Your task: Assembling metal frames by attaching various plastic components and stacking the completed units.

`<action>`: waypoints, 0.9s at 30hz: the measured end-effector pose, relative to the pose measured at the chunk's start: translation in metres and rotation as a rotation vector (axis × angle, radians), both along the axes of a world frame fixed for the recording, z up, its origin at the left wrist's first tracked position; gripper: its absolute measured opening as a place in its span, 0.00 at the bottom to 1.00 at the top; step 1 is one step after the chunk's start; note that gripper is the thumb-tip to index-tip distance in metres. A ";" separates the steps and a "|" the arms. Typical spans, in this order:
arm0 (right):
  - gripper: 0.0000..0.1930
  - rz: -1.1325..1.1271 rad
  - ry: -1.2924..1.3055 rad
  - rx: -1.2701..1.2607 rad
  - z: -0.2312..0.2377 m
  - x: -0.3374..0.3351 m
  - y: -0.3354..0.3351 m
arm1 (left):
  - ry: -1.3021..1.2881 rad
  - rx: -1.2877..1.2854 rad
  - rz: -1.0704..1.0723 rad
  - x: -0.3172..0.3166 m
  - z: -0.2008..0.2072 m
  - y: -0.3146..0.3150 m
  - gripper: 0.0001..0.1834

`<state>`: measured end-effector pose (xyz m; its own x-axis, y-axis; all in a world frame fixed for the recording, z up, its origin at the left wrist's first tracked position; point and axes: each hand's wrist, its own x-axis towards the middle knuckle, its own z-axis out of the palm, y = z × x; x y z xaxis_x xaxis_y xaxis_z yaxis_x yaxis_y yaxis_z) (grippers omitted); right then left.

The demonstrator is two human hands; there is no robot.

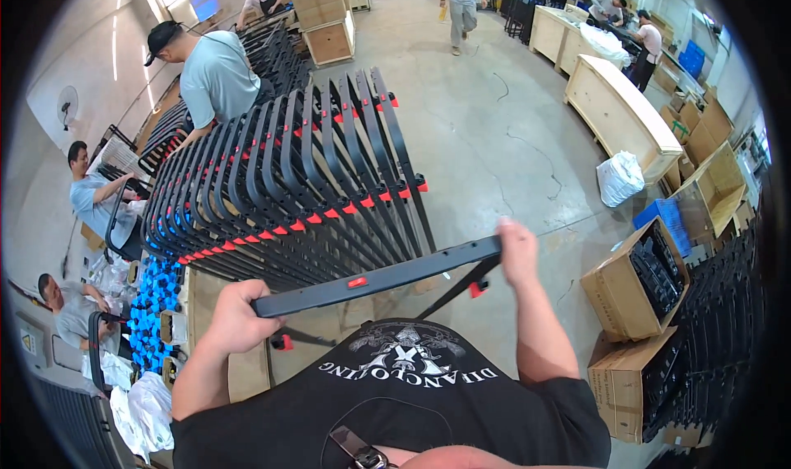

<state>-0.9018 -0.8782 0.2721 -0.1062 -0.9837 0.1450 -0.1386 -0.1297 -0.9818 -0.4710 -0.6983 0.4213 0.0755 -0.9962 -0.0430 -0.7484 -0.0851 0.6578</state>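
Note:
A black U-shaped tube frame (404, 273) spans crosswise in front of my chest, with a red piece set in its top bar and red clips lower on its legs. My left hand (245, 314) is wrapped round its left corner, and my right hand (517, 255) grips its right corner. The legs run down and away below the bar, partly hidden by my shirt. Just beyond it stands a long row of matching black frames (272, 168), packed close together, with red clips along them.
Blue plastic parts (156, 304) and white bags (144, 411) lie at the left, where people work. Cartons of black parts (651, 279) stand at the right, near a white sack (620, 179) and a long wooden crate (622, 119). Someone walks on the far floor.

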 end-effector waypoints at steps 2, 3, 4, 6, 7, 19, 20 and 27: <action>0.20 -0.051 -0.069 -0.163 0.030 -0.034 -0.001 | 0.032 0.016 -0.063 -0.017 0.002 -0.031 0.15; 0.20 -0.107 -0.096 -0.171 0.038 -0.044 -0.003 | 0.060 0.034 -0.119 -0.025 0.003 -0.044 0.16; 0.20 -0.120 -0.089 -0.173 0.035 -0.057 -0.007 | 0.083 0.012 -0.169 -0.029 -0.004 -0.059 0.15; 0.18 -0.284 -0.212 -0.208 0.026 -0.082 -0.024 | 0.153 0.010 -0.214 -0.043 -0.018 -0.091 0.16; 0.18 -0.288 -0.196 -0.210 0.027 -0.090 -0.032 | 0.216 0.014 -0.247 -0.049 -0.028 -0.107 0.18; 0.15 -0.499 -0.276 -0.297 0.060 -0.180 -0.161 | 0.412 -0.058 -0.481 -0.114 -0.088 -0.338 0.13; 0.15 -0.511 -0.279 -0.308 0.062 -0.197 -0.171 | 0.420 -0.054 -0.474 -0.129 -0.088 -0.356 0.13; 0.15 -0.508 -0.338 -0.289 0.057 -0.307 -0.277 | 0.405 -0.179 -0.442 -0.251 -0.108 -0.461 0.10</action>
<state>-1.2087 -1.1555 0.3292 -0.6312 -0.7262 0.2724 0.0570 -0.3936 -0.9175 -0.7220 -1.1596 0.3128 -0.3328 -0.9240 0.1883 -0.3762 0.3132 0.8720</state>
